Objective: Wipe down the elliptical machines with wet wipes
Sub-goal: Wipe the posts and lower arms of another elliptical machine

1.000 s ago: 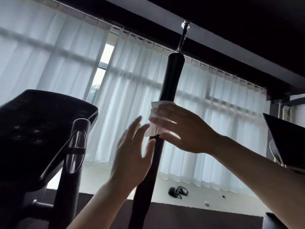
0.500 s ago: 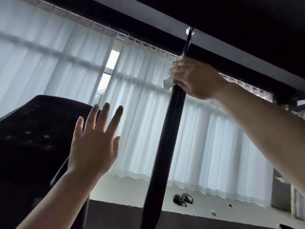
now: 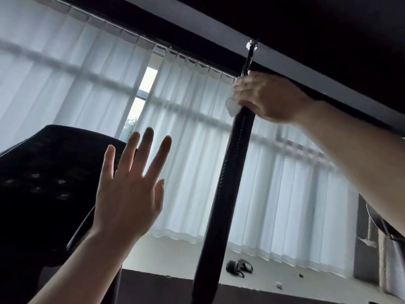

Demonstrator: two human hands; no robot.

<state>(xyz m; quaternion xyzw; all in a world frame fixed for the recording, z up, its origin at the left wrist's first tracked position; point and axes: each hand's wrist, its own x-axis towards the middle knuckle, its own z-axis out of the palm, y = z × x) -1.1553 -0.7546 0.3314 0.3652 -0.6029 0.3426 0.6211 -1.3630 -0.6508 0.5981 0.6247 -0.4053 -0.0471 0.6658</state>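
1. White curtains [image 3: 197,150] fill the far wall, backlit. There is a narrow gap left of centre where a window strip shows daylight and some green.
2. Dark ceiling band [image 3: 306,29] runs diagonally across the top right.
3. Elliptical console [image 3: 43,183], black, sits at near left, seen from below. Faint button shapes show on its face. My left hand partly overlaps its right edge in view; I can't tell whether they touch.
4. Elliptical handlebar [image 3: 228,194], a black tube, rises from the bottom centre and leans slightly right toward the top. Texture runs along its length. A shiny metal tip sticks out above my right hand.
5. My right arm comes in from the right edge, reaching up and left to the bar's top.
6. My right hand [image 3: 267,97] is at the top of the handlebar, fingers curled round it, clamping the wipe against the tube.
7. My left hand [image 3: 129,194] is raised at near left of the bar, back toward the camera, fingers straight and spread apart, holding nothing. It is clear of the handlebar.
8. Wet wipe [image 3: 232,106], white, is bunched under my right-hand fingers. A crumpled edge sticks out on the left side of the bar.
9. A small dark object [image 3: 240,267] lies on the pale floor far behind the bar; it is too blurred to identify.
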